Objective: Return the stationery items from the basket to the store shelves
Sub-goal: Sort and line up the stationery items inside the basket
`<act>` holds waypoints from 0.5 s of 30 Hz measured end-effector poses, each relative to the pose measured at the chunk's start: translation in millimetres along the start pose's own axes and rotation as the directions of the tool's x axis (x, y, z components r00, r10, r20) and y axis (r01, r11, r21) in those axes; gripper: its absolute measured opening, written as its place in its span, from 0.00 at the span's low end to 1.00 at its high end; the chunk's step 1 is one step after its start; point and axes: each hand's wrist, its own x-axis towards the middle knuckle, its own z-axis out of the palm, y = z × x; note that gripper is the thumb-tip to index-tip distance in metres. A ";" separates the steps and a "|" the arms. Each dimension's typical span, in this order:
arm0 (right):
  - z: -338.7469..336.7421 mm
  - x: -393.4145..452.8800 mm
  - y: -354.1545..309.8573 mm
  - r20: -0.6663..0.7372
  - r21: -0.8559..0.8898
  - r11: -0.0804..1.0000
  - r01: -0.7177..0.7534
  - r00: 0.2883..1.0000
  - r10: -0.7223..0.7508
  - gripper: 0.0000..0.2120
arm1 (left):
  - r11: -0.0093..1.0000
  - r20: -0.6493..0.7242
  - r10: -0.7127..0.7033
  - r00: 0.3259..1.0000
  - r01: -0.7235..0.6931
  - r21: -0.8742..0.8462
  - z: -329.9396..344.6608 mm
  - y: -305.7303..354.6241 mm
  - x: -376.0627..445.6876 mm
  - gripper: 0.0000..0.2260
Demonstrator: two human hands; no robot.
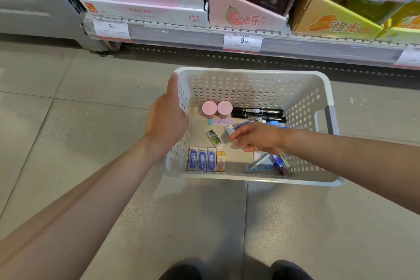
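Observation:
A white perforated basket [302,107] sits on the tiled floor in front of the shelves. Inside lie two pink round tubs [217,108], two black markers [259,114], three blue-labelled erasers [201,158], a yellow eraser [221,161], a green-and-grey eraser [214,138], a long purple eraser [221,121] and several small packs at the right. My left hand [167,118] rests on the basket's left rim. Hovering inside, over the middle of the basket, is my right hand [256,137], its fingers spread and nothing held.
The lowest shelf [295,40] runs across the top, with price tags 9.50 and 9.90 on its edge. On it stand a pink-and-white display box [145,10], a pink box [245,16] and an orange box [336,22]. My shoes [236,270] show at the bottom.

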 end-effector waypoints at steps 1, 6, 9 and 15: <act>-0.1 0.6 0.8 -0.010 -0.001 1.000 -0.004 1.000 0.004 0.08 | 1.000 -0.002 0.003 1.000 -0.003 0.001 -0.2 0.1 0.0 0.32; 1.5 1.5 0.0 -0.020 -0.007 0.999 -0.032 0.999 0.032 0.11 | 1.000 0.005 0.006 1.000 -0.006 -0.001 0.0 1.0 -0.6 0.31; 2.2 1.5 0.2 -0.049 -0.279 0.960 0.016 0.998 -0.031 0.12 | 1.000 0.002 0.008 1.000 -0.008 0.000 0.2 1.2 -1.2 0.31; 9.9 8.6 0.7 -0.132 -0.661 0.744 0.096 0.962 -0.241 0.16 | 1.000 -0.002 0.016 1.000 -0.016 -0.008 -0.4 1.6 -1.7 0.30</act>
